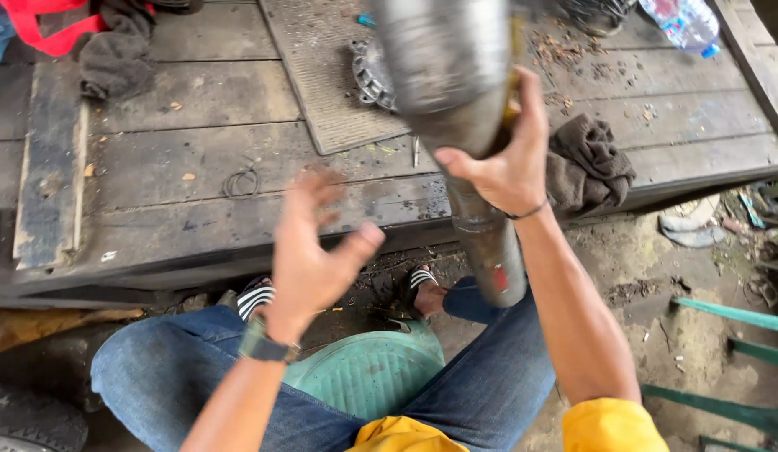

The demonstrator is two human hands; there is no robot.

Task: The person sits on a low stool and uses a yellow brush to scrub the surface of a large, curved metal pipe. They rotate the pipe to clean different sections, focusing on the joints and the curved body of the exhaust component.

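my right hand point(506, 172) grips the big grey metal pipe point(464, 125), held up over my knees. my left hand point(309, 251) is open wide, just beside it. i think it must grab the pipe next.

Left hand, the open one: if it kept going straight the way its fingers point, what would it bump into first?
Most likely the grey metal pipe. The left hand is open, fingers aimed up and slightly right toward the pipe that the right hand grips. Depth is unclear; if it passed below, the wooden platform comes next.
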